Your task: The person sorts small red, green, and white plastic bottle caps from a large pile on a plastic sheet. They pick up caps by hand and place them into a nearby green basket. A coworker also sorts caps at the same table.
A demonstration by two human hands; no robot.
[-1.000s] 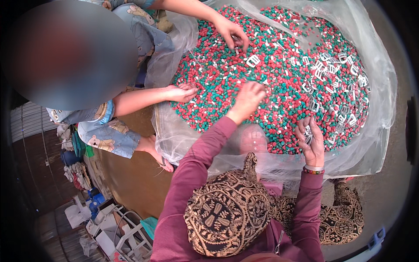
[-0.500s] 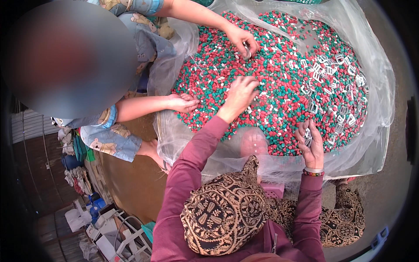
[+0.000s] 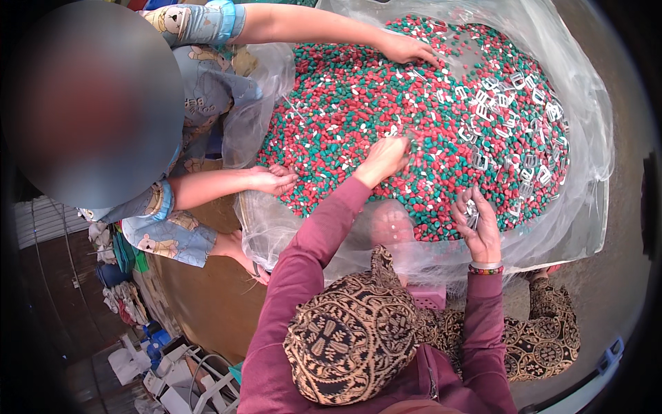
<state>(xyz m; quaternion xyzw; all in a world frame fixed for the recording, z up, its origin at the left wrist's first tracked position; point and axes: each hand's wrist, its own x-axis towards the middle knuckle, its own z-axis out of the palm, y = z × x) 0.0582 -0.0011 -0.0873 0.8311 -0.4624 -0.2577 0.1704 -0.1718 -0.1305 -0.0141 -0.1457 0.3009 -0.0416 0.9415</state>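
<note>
Over the middle of a pile of small red, green and white pieces [image 3: 345,103], my left hand [image 3: 386,160] reaches down with its fingers drawn together. Motion blurs its fingertips, so what they pinch, if anything, I cannot make out. At the pile's near right edge my right hand [image 3: 480,228] is turned palm up, its fingers curled round several small pale, shiny pieces [image 3: 472,212]. Beyond it, white and clear slotted buckles [image 3: 507,103] lie scattered over the right part of the pile.
The pile lies on translucent sheeting [image 3: 586,138]. A co-worker at the left has one hand [image 3: 414,50] on the far side of the pile and another [image 3: 274,179] at its left edge. Patterned cloth [image 3: 352,331] and a pink plastic stool [image 3: 429,297] are near me.
My left hand has moved slightly nearer and its fingers have drawn together. The co-worker's far hand has shifted away and right across the pile. My right hand keeps its hold.
</note>
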